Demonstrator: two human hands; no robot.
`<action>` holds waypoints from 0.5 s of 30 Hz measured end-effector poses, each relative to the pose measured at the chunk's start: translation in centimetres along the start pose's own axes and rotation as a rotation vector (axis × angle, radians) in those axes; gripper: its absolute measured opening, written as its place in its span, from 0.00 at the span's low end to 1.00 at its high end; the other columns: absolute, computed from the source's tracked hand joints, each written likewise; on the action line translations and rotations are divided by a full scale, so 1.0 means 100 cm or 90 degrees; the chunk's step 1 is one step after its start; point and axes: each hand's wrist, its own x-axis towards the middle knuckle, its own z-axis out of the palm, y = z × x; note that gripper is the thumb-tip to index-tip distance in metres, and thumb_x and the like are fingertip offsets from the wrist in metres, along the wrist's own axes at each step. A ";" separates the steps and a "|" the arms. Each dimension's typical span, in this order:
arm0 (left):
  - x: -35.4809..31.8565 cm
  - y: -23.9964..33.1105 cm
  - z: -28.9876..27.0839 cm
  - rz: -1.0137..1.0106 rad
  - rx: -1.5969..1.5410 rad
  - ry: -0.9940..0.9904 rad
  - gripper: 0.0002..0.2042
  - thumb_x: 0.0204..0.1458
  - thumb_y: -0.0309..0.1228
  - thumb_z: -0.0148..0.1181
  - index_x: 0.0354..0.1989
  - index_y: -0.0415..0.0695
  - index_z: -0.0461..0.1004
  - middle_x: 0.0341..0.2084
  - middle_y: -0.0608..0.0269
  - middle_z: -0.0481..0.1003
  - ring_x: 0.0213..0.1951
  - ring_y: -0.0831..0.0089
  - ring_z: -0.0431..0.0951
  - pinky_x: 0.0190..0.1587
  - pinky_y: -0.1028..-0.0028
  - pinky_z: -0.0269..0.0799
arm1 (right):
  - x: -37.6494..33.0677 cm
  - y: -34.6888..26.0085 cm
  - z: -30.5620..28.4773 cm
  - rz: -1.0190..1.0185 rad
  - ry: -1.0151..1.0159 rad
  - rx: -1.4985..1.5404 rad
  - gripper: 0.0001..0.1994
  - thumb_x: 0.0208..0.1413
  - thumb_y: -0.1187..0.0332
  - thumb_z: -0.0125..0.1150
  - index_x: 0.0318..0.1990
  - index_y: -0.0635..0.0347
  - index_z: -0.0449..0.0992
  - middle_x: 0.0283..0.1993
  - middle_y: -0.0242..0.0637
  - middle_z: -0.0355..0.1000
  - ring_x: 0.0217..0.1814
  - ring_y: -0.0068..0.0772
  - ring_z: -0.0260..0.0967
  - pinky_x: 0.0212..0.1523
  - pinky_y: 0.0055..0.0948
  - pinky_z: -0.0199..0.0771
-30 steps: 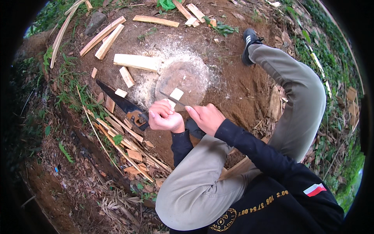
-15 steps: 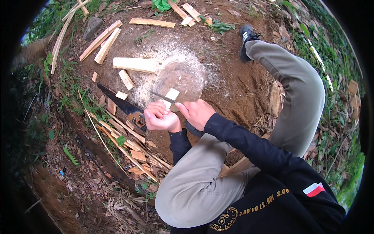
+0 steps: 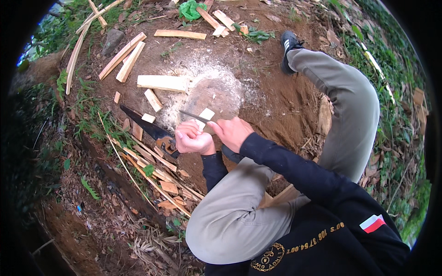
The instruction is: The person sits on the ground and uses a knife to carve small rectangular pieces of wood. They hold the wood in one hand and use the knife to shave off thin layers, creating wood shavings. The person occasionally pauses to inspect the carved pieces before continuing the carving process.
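My left hand (image 3: 194,138) is closed, its fingers curled around the lower end of a small pale wooden block (image 3: 206,114). In my right hand (image 3: 231,133) is a thin dark-bladed tool (image 3: 189,114), its handle hidden inside the fist. The blade lies across the block and points to the left, just beyond my left fingers. Whether it is a knife or a file cannot be made out. Both hands are close together in front of my bent left knee. A handsaw (image 3: 153,130) with a wooden handle rests on the ground left of my left hand.
Beyond the hands is a round sawdust-covered stump or stone (image 3: 220,94). A thick board (image 3: 162,83) lies beside it, with small offcuts (image 3: 153,100) nearby. Wooden strips (image 3: 156,172) are piled at left, and a green plastic bag (image 3: 191,10) lies at the far side.
The view has shifted slightly, so the ground things appear a little lower and to the right. Both hands keep nearly the same pose, with the blade still across the block.
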 end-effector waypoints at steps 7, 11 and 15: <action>0.002 0.002 0.006 -0.023 -0.006 -0.004 0.20 0.58 0.31 0.41 0.12 0.47 0.51 0.08 0.68 0.52 0.12 0.77 0.52 0.18 0.76 0.55 | 0.007 0.001 0.010 0.044 0.038 0.048 0.23 0.66 0.52 0.46 0.28 0.61 0.78 0.26 0.57 0.74 0.30 0.60 0.74 0.35 0.51 0.77; 0.001 -0.004 0.006 0.000 0.009 0.018 0.19 0.57 0.29 0.42 0.12 0.45 0.52 0.07 0.67 0.53 0.12 0.77 0.54 0.17 0.77 0.53 | 0.010 0.022 0.020 0.049 0.043 0.019 0.24 0.66 0.54 0.45 0.28 0.63 0.77 0.26 0.57 0.74 0.30 0.60 0.74 0.35 0.51 0.76; 0.001 -0.006 0.006 0.030 -0.036 -0.020 0.20 0.58 0.29 0.42 0.12 0.45 0.52 0.07 0.67 0.52 0.11 0.77 0.53 0.16 0.76 0.52 | -0.033 0.048 0.014 0.129 0.066 0.121 0.24 0.66 0.54 0.46 0.26 0.67 0.74 0.26 0.58 0.72 0.32 0.65 0.71 0.34 0.52 0.72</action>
